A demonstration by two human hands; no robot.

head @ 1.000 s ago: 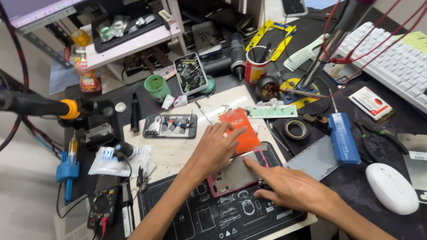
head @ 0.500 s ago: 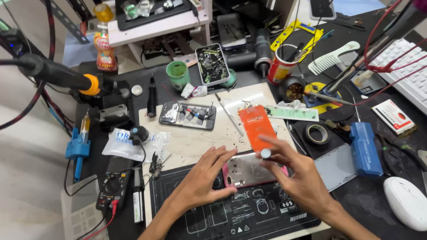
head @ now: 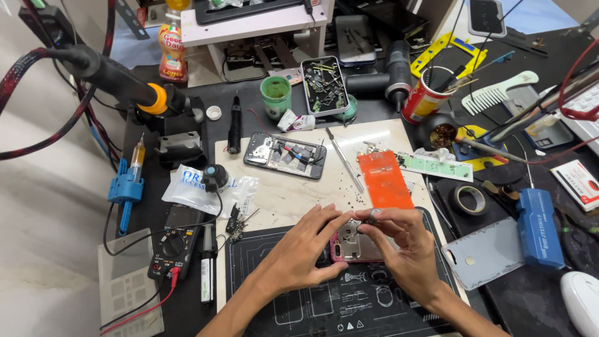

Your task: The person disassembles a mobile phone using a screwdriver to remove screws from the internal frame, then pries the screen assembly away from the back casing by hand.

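Observation:
My left hand (head: 306, 246) and my right hand (head: 399, 240) both hold a small opened phone (head: 354, 244) with a pink frame, just above a dark work mat (head: 293, 306). My left fingers grip its left edge. My right fingertips pinch its upper right corner, holding a small grey part there. An orange flat panel (head: 385, 180) lies on the pale board (head: 293, 196) just beyond my right hand. A second opened phone (head: 285, 155) with exposed parts lies further back on the board.
Tweezers (head: 345, 159) lie on the board. A multimeter (head: 173, 249) and a plastic bag (head: 203, 187) sit to the left. A grey phone back cover (head: 486, 256), a blue box (head: 536, 228) and a tape roll (head: 469, 200) are to the right. A green cup (head: 276, 95) and a red can (head: 423, 100) stand behind.
My left hand left the orange panel and came down onto the pink-framed phone. My right hand moved to the phone's upper right corner. The view shifted closer.

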